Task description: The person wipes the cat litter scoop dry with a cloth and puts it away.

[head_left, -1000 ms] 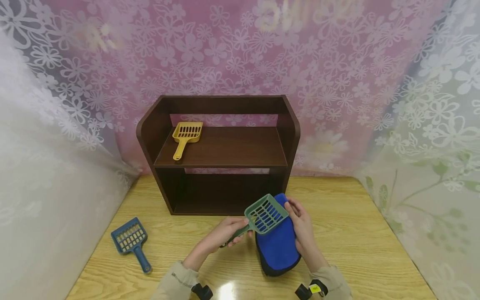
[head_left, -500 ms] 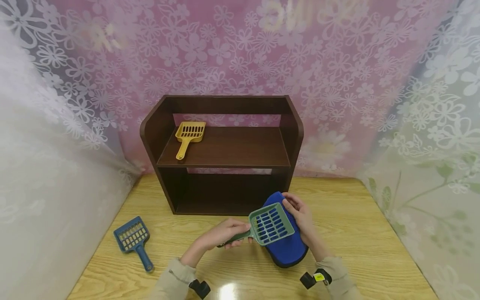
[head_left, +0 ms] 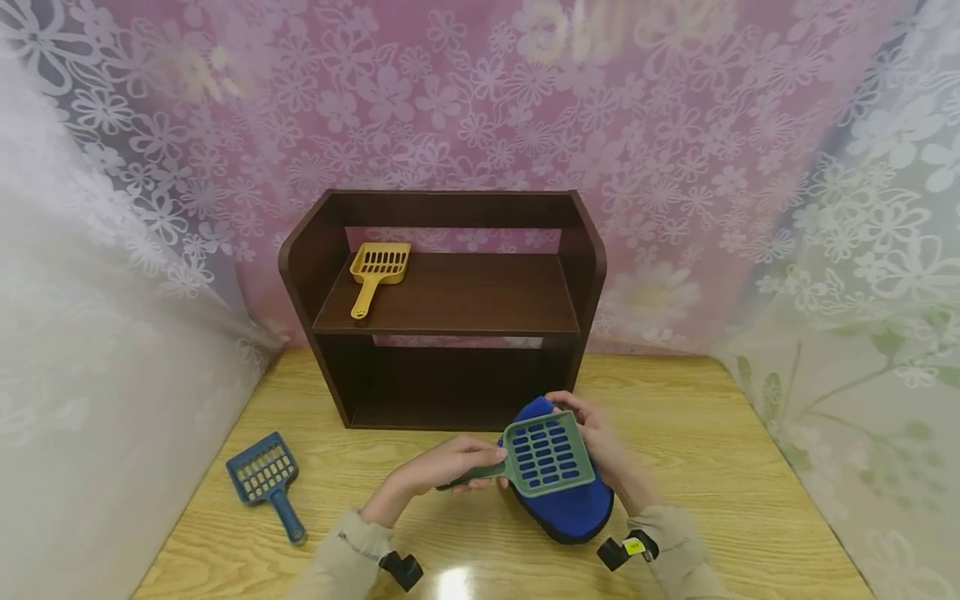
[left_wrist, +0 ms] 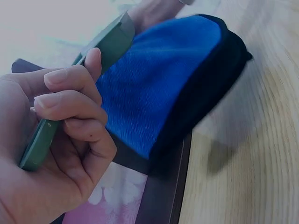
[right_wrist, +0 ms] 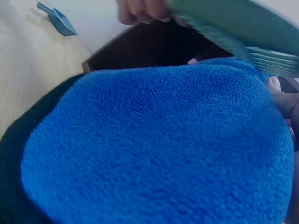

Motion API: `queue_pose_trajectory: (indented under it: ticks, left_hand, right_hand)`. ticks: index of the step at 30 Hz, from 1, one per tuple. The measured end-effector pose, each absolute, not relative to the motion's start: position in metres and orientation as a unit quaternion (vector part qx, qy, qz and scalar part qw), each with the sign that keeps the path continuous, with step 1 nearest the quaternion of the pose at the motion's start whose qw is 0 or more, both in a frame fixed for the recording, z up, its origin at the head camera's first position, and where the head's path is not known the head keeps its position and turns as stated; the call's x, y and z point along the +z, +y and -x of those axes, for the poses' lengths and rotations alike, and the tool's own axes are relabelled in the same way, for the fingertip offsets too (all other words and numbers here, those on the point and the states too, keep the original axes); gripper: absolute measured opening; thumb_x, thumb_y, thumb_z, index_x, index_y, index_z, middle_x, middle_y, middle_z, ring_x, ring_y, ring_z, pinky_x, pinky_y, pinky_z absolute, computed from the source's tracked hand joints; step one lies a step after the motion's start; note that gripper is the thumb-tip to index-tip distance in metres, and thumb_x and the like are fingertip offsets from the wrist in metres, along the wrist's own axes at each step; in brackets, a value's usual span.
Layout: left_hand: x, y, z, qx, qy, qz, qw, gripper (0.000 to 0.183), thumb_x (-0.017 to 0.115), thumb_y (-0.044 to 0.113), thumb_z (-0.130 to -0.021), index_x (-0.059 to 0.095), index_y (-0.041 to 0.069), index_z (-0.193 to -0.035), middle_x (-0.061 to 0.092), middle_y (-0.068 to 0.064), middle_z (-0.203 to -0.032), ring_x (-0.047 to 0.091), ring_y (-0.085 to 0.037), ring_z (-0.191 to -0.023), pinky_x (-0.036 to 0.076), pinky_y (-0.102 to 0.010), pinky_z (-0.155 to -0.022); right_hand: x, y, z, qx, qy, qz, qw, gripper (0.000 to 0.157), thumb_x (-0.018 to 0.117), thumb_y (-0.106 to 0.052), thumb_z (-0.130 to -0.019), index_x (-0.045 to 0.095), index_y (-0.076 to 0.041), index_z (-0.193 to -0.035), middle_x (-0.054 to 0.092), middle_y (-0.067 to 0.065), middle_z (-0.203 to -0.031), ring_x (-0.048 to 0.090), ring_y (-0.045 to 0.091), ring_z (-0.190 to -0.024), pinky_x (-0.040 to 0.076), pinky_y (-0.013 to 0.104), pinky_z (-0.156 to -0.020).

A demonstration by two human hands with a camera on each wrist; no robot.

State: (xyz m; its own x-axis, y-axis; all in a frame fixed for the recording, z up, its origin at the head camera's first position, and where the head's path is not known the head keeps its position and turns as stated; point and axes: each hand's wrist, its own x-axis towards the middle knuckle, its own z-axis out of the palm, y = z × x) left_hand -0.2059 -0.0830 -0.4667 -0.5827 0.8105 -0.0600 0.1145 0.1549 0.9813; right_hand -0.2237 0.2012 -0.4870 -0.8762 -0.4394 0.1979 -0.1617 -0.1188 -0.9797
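Note:
My left hand [head_left: 442,462] grips the handle of a green slotted litter scoop [head_left: 583,454], fingers curled round it in the left wrist view. The scoop's head lies over a fleecy blue cloth mitt-like pad [head_left: 581,515] with a black edge, hiding part of it in the head view. My right hand [head_left: 600,433] holds the upper end of that pad, thumb at its edge in the right wrist view. Both things are above the table, in front of the shelf. Whether scoop and pad touch, I cannot tell.
A dark brown two-tier shelf [head_left: 450,332] stands behind my hands. On its upper board, at the left, lies a yellow litter scoop [head_left: 367,298]. A blue litter scoop [head_left: 283,512] rests on the wooden table [head_left: 697,475] at the left. Flowered curtains hang around the sides and back.
The green scoop has moved slightly right and down, turning flatter to the head camera. The blue pad has tilted, its top leaning left, and my right hand has shifted along its upper end.

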Motion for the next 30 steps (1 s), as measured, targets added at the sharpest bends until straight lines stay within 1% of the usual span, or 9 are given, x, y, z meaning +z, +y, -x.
queue_pose_trajectory:
  ticks: [3,8,9,11,15,21,23,26,30]
  left_hand:
    - [-0.463,-0.078,0.206,0.567,0.675,-0.344,0.323,0.049,0.041,0.033,-0.111,0.07,-0.007,-0.109,0.049,0.003,-0.065,0.036,-0.008,-0.049,0.032,-0.027,-0.046]
    - [-0.463,-0.07,0.207,0.585,0.654,-0.351,0.328,0.051,0.039,0.03,-0.111,0.066,-0.013,-0.111,0.054,-0.003,-0.071,0.036,-0.008,-0.049,0.033,-0.028,-0.045]
    - [-0.462,-0.07,0.207,0.588,0.651,-0.351,0.329,0.052,0.039,0.03,-0.111,0.066,-0.014,-0.111,0.056,-0.005,-0.073,0.036,-0.009,-0.048,0.033,-0.028,-0.045]
    - [-0.462,-0.068,0.206,0.59,0.649,-0.351,0.33,0.052,0.039,0.031,-0.111,0.065,-0.014,-0.112,0.057,-0.007,-0.076,0.035,-0.01,-0.047,0.031,-0.03,-0.045]
    - [-0.46,-0.067,0.205,0.589,0.648,-0.35,0.332,0.052,0.039,0.031,-0.111,0.065,-0.014,-0.11,0.058,-0.006,-0.079,0.034,-0.012,-0.047,0.03,-0.031,-0.045]
    - [-0.458,-0.068,0.205,0.592,0.645,-0.354,0.33,0.052,0.038,0.029,-0.112,0.064,-0.016,-0.107,0.05,0.0,-0.069,0.035,-0.008,-0.05,0.03,-0.027,-0.044]
    - [-0.459,-0.069,0.205,0.593,0.643,-0.354,0.332,0.053,0.038,0.029,-0.112,0.064,-0.016,-0.106,0.049,0.0,-0.069,0.035,-0.007,-0.05,0.03,-0.025,-0.044]
    - [-0.459,-0.071,0.205,0.593,0.641,-0.349,0.339,0.053,0.04,0.031,-0.111,0.063,-0.016,-0.107,0.053,-0.003,-0.074,0.035,-0.006,-0.05,0.03,-0.024,-0.044]
    - [-0.462,-0.075,0.206,0.596,0.64,-0.337,0.349,0.052,0.04,0.031,-0.111,0.061,-0.017,-0.111,0.055,-0.003,-0.078,0.034,-0.006,-0.049,0.028,-0.023,-0.043]
  right_hand:
    - [-0.493,0.191,0.227,-0.741,0.565,0.334,0.139,0.03,0.039,-0.021,-0.111,0.056,-0.02,-0.136,0.067,-0.004,-0.114,0.064,0.009,-0.103,0.055,0.024,-0.084]
    - [-0.497,0.176,0.229,-0.761,0.396,0.461,0.226,0.052,0.017,-0.036,-0.113,0.036,-0.009,-0.152,0.06,0.007,-0.133,0.062,0.019,-0.117,0.052,0.03,-0.097]
    - [-0.496,0.174,0.228,-0.764,0.379,0.466,0.237,0.055,0.009,-0.035,-0.113,0.034,-0.007,-0.152,0.059,0.008,-0.133,0.063,0.02,-0.117,0.052,0.03,-0.098]
    - [-0.494,0.172,0.227,-0.767,0.362,0.468,0.247,0.058,0.003,-0.033,-0.112,0.034,-0.005,-0.152,0.06,0.009,-0.133,0.064,0.021,-0.116,0.053,0.031,-0.097]
    - [-0.493,0.17,0.228,-0.763,0.374,0.478,0.224,0.055,0.002,-0.025,-0.112,0.038,-0.003,-0.148,0.06,0.007,-0.13,0.063,0.017,-0.114,0.052,0.027,-0.096]
    - [-0.492,0.171,0.233,-0.751,0.366,0.506,0.214,0.05,0.008,-0.02,-0.113,0.038,-0.003,-0.148,0.059,0.009,-0.133,0.063,0.019,-0.115,0.051,0.028,-0.098]
    - [-0.492,0.172,0.234,-0.745,0.387,0.509,0.189,0.046,0.01,-0.012,-0.112,0.04,-0.003,-0.146,0.059,0.008,-0.131,0.064,0.017,-0.112,0.051,0.027,-0.096]
    - [-0.489,0.175,0.232,-0.731,0.453,0.495,0.126,0.049,0.009,-0.001,-0.109,0.048,-0.003,-0.139,0.059,0.002,-0.128,0.061,0.01,-0.109,0.05,0.022,-0.094]
    - [-0.482,0.179,0.229,-0.73,0.501,0.454,0.099,0.052,0.01,0.005,-0.107,0.054,-0.007,-0.133,0.06,-0.001,-0.124,0.061,0.008,-0.109,0.051,0.021,-0.093]
